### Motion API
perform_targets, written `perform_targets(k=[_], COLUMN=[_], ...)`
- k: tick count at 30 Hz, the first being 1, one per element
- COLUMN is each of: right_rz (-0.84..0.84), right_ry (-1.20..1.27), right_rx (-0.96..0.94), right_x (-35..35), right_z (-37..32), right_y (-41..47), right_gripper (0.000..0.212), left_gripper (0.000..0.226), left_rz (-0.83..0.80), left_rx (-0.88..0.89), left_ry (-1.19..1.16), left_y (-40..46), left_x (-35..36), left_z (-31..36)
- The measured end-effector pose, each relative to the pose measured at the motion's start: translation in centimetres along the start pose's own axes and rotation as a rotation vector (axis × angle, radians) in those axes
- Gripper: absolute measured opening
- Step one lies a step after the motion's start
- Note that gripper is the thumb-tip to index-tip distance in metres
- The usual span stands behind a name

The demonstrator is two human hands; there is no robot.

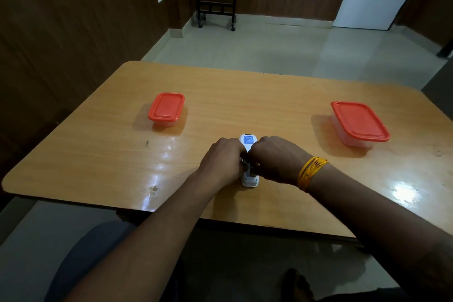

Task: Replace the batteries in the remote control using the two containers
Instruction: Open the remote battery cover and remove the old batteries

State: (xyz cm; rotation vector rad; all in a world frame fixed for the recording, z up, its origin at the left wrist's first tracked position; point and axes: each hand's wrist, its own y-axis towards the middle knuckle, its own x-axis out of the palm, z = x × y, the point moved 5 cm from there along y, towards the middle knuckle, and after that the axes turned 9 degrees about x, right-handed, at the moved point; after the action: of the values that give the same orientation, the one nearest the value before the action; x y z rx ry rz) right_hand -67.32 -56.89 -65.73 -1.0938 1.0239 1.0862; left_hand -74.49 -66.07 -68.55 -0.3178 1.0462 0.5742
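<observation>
Remote control (248, 141): white, lying back-side up on the wooden table (245, 100), its length running away from me; a blue label shows on its far end, and both ends stick out past my hands.
My left hand (224, 158): curled over the remote's left side, fingers tucked against its middle, gripping it there.
My right hand (275, 158): closed on the remote's right side, directly opposite my left; the two hands nearly meet over the middle, which they hide. Yellow bangles (310, 172) sit on this wrist.
Battery area: a dark opening shows near the remote's near end, between my hands; I cannot tell whether batteries are in it.
Left container (166, 108): clear box with a red lid on, well apart from my hands, far left.
Right container (359, 123): same kind, lid on, well apart to the far right.
</observation>
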Motion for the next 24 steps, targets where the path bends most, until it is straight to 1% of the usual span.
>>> perform_targets(k=[4, 8, 11, 13, 15, 17, 19, 20, 23, 24], right_rz=[0.038, 0.111, 0.224, 0.264, 0.281, 0.278, 0.261, 0.255, 0.207, 0.196], right_ry=[0.042, 0.236, 0.348, 0.412, 0.468, 0.503, 0.564, 0.599, 0.660, 0.673], right_rx=[-0.029, -0.094, -0.126, -0.132, -0.105, -0.065, -0.013, 0.015, 0.101, 0.126], right_x=[0.0, 0.3, 0.5, 0.6, 1.1, 1.8, 2.4, 2.6, 2.8, 2.9], right_z=[0.0, 0.6, 1.1, 1.3, 1.3, 1.3, 1.4, 1.5, 1.6, 1.6], right_y=[-0.1, -0.7, -1.5, -1.9, -2.3, -2.6, -2.7, -2.7, -2.5, -2.4], right_gripper=[0.013, 0.020, 0.018, 0.018, 0.019, 0.019, 0.028, 0.029, 0.012, 0.009], left_gripper=[0.014, 0.013, 0.015, 0.015, 0.017, 0.024, 0.028, 0.029, 0.032, 0.032], left_rz=[-0.006, -0.029, -0.034, -0.023, -0.009, -0.006, -0.006, -0.005, -0.001, 0.001], left_rx=[0.003, -0.008, -0.014, -0.016, -0.013, -0.014, -0.018, -0.020, -0.022, -0.020], left_ry=[-0.005, -0.007, -0.036, -0.040, -0.038, -0.040, -0.043, -0.043, -0.040, -0.036], left_y=[0.0, -0.1, -0.1, 0.0, 0.1, 0.2, 0.3, 0.4, 0.4, 0.4], left_x=[-0.2, -0.5, -0.6, -0.6, -0.4, -0.2, 0.0, 0.0, -0.1, -0.1], left_z=[0.2, 0.6, 0.6, 0.5, 0.4, 0.2, 0.0, 0.0, -0.1, -0.1])
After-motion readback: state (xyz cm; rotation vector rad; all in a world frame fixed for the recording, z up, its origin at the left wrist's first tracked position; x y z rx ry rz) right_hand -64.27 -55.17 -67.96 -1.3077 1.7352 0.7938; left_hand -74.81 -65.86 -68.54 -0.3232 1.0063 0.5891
